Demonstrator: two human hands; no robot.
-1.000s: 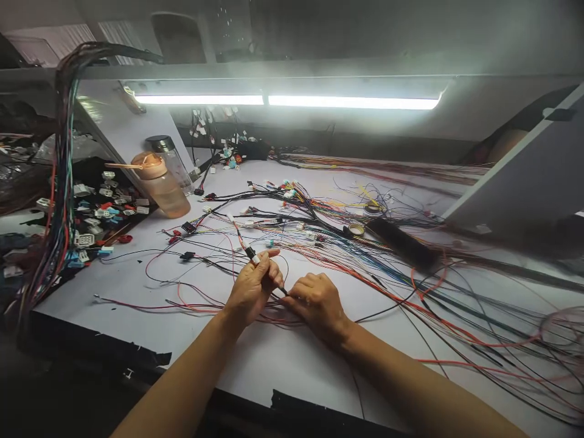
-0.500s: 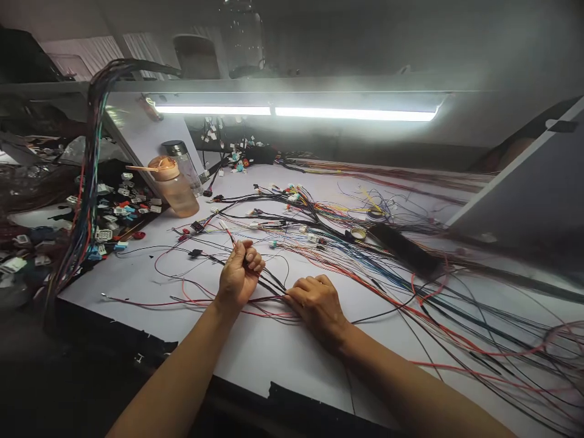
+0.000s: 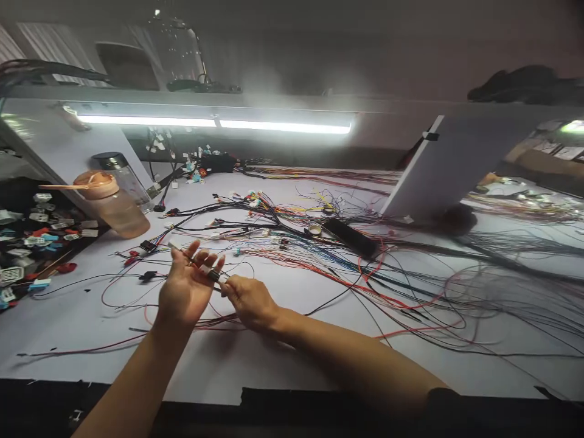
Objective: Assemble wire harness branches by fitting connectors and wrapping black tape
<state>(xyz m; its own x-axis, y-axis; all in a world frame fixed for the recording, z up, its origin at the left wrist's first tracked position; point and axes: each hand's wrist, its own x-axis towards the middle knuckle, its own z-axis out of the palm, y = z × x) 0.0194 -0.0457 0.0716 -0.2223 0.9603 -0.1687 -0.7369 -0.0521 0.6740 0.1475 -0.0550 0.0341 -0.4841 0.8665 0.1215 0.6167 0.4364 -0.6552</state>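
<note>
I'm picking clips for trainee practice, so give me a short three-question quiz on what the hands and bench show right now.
1. True or false: the left hand is clenched in a fist around the small white-and-black plastic connector.
2. Which lies nearest the black rectangular bar on the white table? A) the left hand B) the small beige roll of tape C) the connector
3. Fill in: the right hand closes its fingertips at one end of the ____.

Key: 1 false, the fingers are spread and the connector lies across them. 2 B. 3 connector.
</note>
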